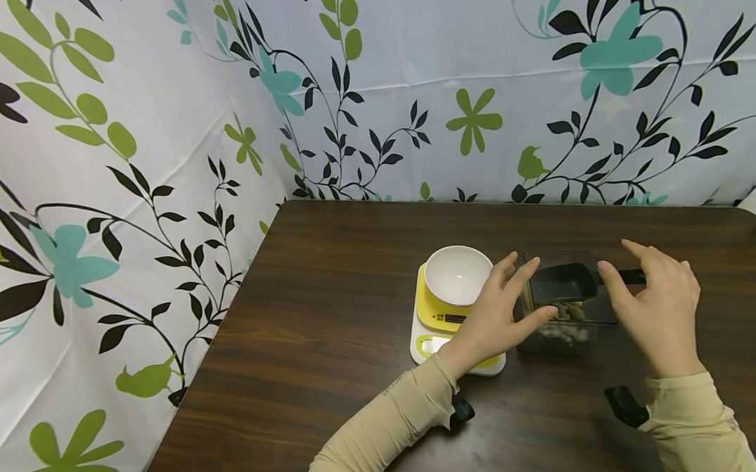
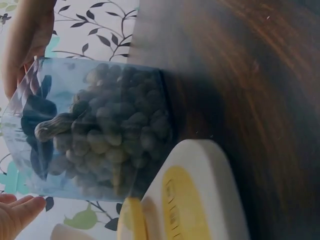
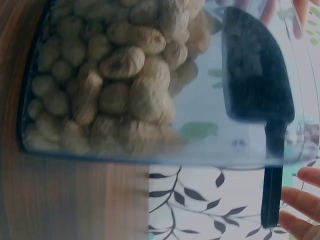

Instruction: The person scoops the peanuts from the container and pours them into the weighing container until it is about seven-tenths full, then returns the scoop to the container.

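Note:
A clear container (image 1: 557,339) of unshelled peanuts (image 3: 125,75) stands on the table, with a black scoop (image 1: 562,281) lying across its top and its handle (image 3: 272,195) jutting out to the right. My left hand (image 1: 501,312) hovers at the container's left side, fingers spread, partly over the kitchen scale. Opposite it, my right hand (image 1: 660,305) is held with thumb and fingers apart beside the scoop's handle. In the right wrist view its fingertips (image 3: 300,205) come right up to the handle. Neither hand grips anything.
Left of the container sits a yellow and white kitchen scale (image 1: 438,316) bearing a white bowl (image 1: 457,275). The dark wooden table (image 1: 323,332) extends around them. A patterned curtain (image 1: 383,123) hangs behind and at the left.

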The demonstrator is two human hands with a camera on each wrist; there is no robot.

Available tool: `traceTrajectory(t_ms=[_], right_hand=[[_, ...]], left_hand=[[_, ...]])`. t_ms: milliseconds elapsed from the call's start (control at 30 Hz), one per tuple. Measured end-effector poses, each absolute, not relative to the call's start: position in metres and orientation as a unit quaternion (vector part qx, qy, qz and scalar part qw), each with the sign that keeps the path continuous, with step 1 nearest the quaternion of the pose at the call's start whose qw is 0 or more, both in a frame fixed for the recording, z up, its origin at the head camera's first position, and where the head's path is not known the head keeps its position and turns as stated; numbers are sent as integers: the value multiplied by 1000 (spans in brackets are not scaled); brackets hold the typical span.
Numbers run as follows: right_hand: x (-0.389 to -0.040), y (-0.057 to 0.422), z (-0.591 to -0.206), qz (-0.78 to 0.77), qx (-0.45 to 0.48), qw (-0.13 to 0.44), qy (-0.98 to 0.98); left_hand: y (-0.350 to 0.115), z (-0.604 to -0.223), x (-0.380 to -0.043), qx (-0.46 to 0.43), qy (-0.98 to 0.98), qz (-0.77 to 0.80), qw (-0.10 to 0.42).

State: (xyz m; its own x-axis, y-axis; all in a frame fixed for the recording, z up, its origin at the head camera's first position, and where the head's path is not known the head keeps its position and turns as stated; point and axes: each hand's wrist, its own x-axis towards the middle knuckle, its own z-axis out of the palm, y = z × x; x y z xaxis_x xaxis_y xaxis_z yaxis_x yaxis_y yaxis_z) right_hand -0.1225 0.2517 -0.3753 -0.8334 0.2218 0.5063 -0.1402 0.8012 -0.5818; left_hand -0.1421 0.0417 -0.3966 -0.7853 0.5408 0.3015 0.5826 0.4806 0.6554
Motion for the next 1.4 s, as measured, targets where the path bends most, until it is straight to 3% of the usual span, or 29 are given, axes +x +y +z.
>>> traceTrajectory(t_ms=[667,1000,1133,1267,1400], right_hand=[[-122,273,-397,384,-105,240,-885],[-124,277,-406,406,-151,183,-883],[-123,282,-408,553,-123,127,-814],[-124,284,-412,777,-54,77,-622],[-125,285,-415,874,-12,46,-483]], left_hand=[[49,-411,-139,-318,-860,-399,-13],[47,-412,-138,-309,-864,-396,-43],[46,-412,-139,-311,-862,-397,-51],[47,-412,-140,-311,-863,-394,-53],[47,-413,-141,-310,-864,-392,-54]])
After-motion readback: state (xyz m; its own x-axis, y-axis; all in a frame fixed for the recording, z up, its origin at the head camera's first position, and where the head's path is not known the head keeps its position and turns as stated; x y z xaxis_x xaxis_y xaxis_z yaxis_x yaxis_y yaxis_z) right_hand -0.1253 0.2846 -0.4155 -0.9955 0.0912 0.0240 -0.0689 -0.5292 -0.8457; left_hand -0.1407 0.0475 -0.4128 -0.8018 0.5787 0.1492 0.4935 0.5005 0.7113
